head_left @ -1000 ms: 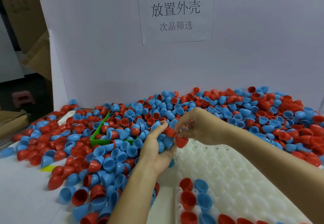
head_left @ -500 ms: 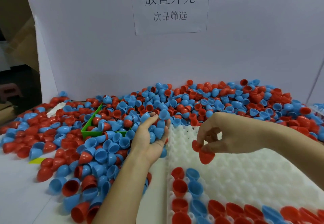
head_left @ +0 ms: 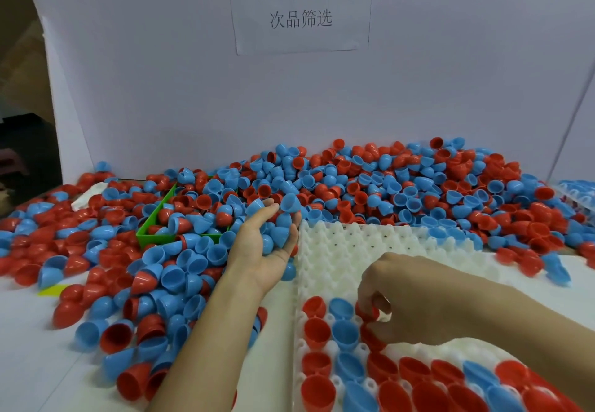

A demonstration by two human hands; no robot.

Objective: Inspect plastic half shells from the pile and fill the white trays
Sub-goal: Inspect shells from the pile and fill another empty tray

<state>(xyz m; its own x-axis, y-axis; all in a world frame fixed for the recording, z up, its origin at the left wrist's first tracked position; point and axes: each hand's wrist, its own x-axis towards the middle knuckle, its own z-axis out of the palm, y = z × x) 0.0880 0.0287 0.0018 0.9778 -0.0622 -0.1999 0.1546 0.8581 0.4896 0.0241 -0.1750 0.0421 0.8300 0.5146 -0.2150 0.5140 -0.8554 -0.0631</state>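
A red half shell (head_left: 370, 313) is pinched in the right hand (head_left: 415, 302) fingers and seated into the white tray (head_left: 347, 250), while blue shells (head_left: 277, 234) are cupped in the loosely curled left hand (head_left: 264, 250); release is judged next.

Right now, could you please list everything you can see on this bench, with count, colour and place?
Loose half shells: too many to count, red and blue, heaped along the back wall and left.
White tray: one, front right, near rows filled with red and blue shells.
Green bin: one, half buried, left of centre.
Paper sign: one, white, on the wall.
Left hand: palm up, cupping blue shells.
Right hand: pinching a red shell over the tray.
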